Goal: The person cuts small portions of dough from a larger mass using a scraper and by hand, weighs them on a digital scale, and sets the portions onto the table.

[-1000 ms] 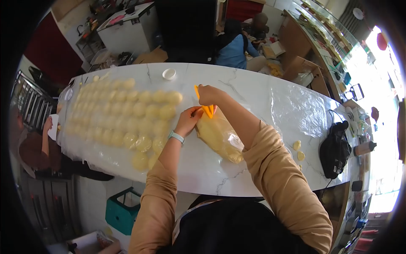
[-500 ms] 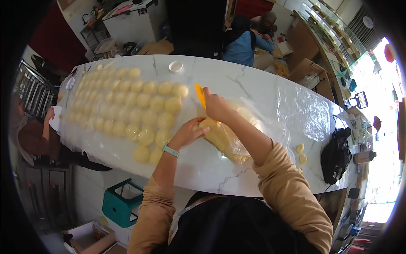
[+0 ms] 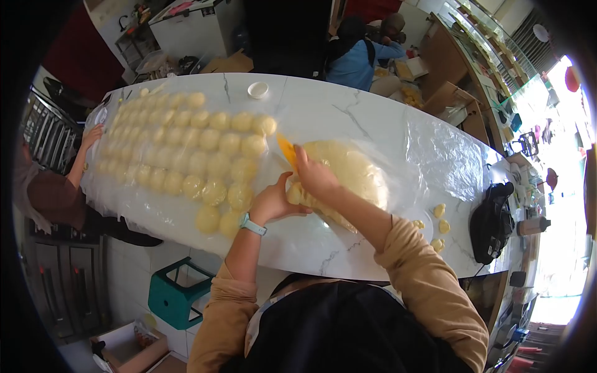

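Note:
My right hand (image 3: 317, 178) grips a yellow-orange dough scraper (image 3: 286, 149), its blade pointing up and left beside the big dough mass. This large pale-yellow dough mass (image 3: 348, 168) lies on the table under and beyond my right forearm, with clear plastic around it. My left hand (image 3: 277, 200), with a light watch band at the wrist, has thumb and fingers around a small piece of dough (image 3: 293, 194) at the mass's left edge. Whether that piece is fully cut off is hidden. To the left, rows of round dough balls (image 3: 205, 146) lie under a clear plastic sheet.
The marble-patterned table (image 3: 323, 99) carries a small white bowl (image 3: 258, 90), a few dough scraps (image 3: 440, 227) and a black bag (image 3: 491, 224). A green stool (image 3: 180, 292) stands below. One person is at the left end; others sit beyond the far edge.
The scraper and my right hand have dropped slightly. My left hand has turned, its thumb now raised. More of the dough mass shows. The person at left has raised a hand.

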The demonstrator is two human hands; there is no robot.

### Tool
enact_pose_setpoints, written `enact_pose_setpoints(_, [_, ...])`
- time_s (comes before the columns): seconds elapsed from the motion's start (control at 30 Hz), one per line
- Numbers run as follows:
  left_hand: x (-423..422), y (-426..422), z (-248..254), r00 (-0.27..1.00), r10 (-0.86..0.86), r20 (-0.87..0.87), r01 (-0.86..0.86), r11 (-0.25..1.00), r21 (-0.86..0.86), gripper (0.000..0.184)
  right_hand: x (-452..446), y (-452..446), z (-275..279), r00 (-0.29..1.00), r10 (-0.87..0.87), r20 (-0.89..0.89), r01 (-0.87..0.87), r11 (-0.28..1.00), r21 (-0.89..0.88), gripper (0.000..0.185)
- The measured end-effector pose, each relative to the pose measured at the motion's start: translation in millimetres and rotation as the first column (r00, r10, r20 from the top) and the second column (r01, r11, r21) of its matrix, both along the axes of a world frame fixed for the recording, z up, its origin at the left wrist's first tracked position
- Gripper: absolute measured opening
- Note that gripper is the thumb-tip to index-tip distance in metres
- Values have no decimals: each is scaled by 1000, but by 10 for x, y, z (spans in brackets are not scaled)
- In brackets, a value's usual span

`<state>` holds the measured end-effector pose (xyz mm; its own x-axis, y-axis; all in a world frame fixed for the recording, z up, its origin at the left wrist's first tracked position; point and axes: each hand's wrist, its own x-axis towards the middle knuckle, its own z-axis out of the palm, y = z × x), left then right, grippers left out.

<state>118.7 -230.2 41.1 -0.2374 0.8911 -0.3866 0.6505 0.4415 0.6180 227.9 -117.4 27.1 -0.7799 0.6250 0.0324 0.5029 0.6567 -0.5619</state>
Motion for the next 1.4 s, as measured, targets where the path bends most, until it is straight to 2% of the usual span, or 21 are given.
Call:
enact_pose_setpoints(0.1, [-12,-2,-291,991,-120,60,100,958,267,69,-131,82,666,995,-7,-95,10,1000,30,47])
enact_pose_setpoints(0.13, [-11,13,-281,993,-110,39,97,963,252,67,-135,102,796,991,-5,-135,9,999,33,47])
enact_pose_setpoints(0.17, [-3,6,-279,994,-105,21,98,969,225,64,-139,144,759,996,49,80,-51,998,23,49])
enact_pose_setpoints(0.23, [46,-40,-245,995,-98,2,96,980,172,60,-116,207,618,863,157,480,-158,987,-38,54])
enact_pose_setpoints(0.33, [61,-77,-210,998,-68,14,65,986,153,52,24,89,409,874,196,444,-171,981,-97,52])
enact_pose_setpoints(0.4, [39,-190,-259,997,-40,59,29,984,176,46,195,-124,262,937,134,323,-123,991,-56,53])
enact_pose_setpoints(0.53, [-87,-389,-309,916,-121,384,91,991,93,38,514,-662,-203,995,-96,11,91,972,215,52])
enact_pose_setpoints(0.6, [-59,-569,-267,850,-106,516,97,994,45,35,689,-748,-485,984,-90,-154,124,966,225,48])
enact_pose_setpoints(0.63, [-49,-646,-220,811,-170,560,177,983,42,35,752,-757,-472,968,-82,-236,139,963,233,47])
enact_pose_setpoints(0.7, [-11,-801,-106,714,-278,643,331,943,40,33,868,-783,-240,960,-258,-104,263,964,35,43])
enact_pose_setpoints(0.73, [48,-873,-71,713,-337,615,367,927,83,33,929,-833,-65,940,-341,-30,338,939,-68,42])
enact_pose_setpoints(0.8, [226,-927,-43,699,-443,561,422,889,177,32,1118,-798,96,846,-271,-460,315,949,20,41])
enact_pose_setpoints(0.83, [335,-895,15,697,-397,598,402,906,132,31,1235,-807,188,739,-205,-641,319,946,65,40])
enact_pose_setpoints(0.87, [453,-853,51,666,-429,610,428,890,159,31,1364,-846,303,705,-305,-640,388,922,-12,42])
enact_pose_setpoints(0.93, [678,-739,112,598,-503,623,482,847,221,31,1611,-856,552,641,-369,-673,473,880,-32,40])
enact_pose_setpoints(1.03, [1002,-615,172,618,-609,497,581,780,232,33,1955,-849,726,594,-397,-700,636,764,107,37])
enact_pose_setpoints(1.17, [1253,-478,-137,720,-685,112,657,725,208,43,2295,-917,773,532,-467,-706,729,677,101,39])
enact_pose_setpoints(1.23, [1291,-551,-332,761,-640,-105,644,724,248,47,2380,-976,716,510,-509,-693,676,736,-43,37])
enact_pose_setpoints(1.27, [1284,-589,-344,762,-637,-115,644,726,242,48,2417,-991,700,501,-528,-685,641,758,-115,37])
enact_pose_setpoints(1.33, [1262,-674,-161,770,-625,-128,636,738,225,50,2442,-1018,748,704,-463,-538,495,864,-95,32])
enact_pose_setpoints(1.4, [1202,-697,-143,811,-585,-15,578,798,169,50,2382,-1007,778,864,-330,-380,349,937,-20,29])
